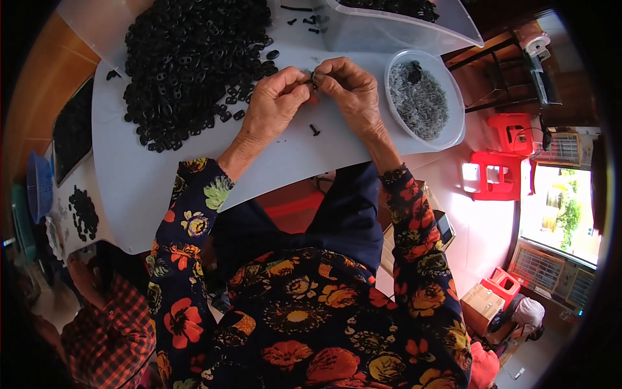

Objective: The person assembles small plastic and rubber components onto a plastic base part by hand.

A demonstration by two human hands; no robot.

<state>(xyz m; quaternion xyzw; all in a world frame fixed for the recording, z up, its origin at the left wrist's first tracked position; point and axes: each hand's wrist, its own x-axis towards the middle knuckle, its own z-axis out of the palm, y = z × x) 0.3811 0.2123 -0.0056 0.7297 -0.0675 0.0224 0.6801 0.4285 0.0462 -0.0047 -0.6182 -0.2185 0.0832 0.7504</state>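
Observation:
My left hand [277,102] and my right hand [350,89] meet over the grey-white table [214,168], fingertips pinched together. Between them is a small black part [314,79], mostly covered by the fingers, so its exact shape cannot be made out. Just below the hands, a small black screw-like piece [315,130] lies on the table. Left of my left hand spreads a big heap of black oval plastic pieces with holes [178,71]. Close to my right wrist stands a round clear tub [459,123] of tiny silvery-grey pieces, with a dark clump on top.
A clear plastic bin [363,40] with black parts stands at the far right. Several black bits [311,26] lie beside it. At left, a person in a checked shirt [113,330] sits by more black pieces [83,214]. Red stools [495,175] stand on the floor at right.

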